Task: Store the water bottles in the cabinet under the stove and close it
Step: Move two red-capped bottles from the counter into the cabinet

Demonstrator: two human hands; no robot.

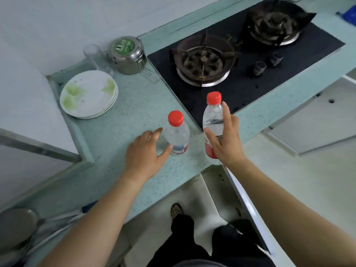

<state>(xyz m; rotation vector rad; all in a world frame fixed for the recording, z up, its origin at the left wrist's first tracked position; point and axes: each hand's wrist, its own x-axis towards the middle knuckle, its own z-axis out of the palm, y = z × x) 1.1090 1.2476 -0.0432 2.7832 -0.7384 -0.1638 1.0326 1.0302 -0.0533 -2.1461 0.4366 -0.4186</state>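
Red-capped water bottle (pixel 212 122) is in the right hand (pixel 225 139), fingers wrapped around the body, thumb on the near side. It looks lifted off the counter, probably so it can go straight down to the cabinet. Second red-capped bottle (pixel 178 133) stands upright on the teal speckled counter (pixel 123 116) near its front edge. Left hand (pixel 143 151) is beside it, fingers spread, thumb touching the label, no full grip yet. White cabinet door (pixel 248 212) below the gas stove (pixel 240 60) stands open, ready for loading. Stacked plates (pixel 88 94) and a steel canister (pixel 127 54) sit well apart, out of the way.
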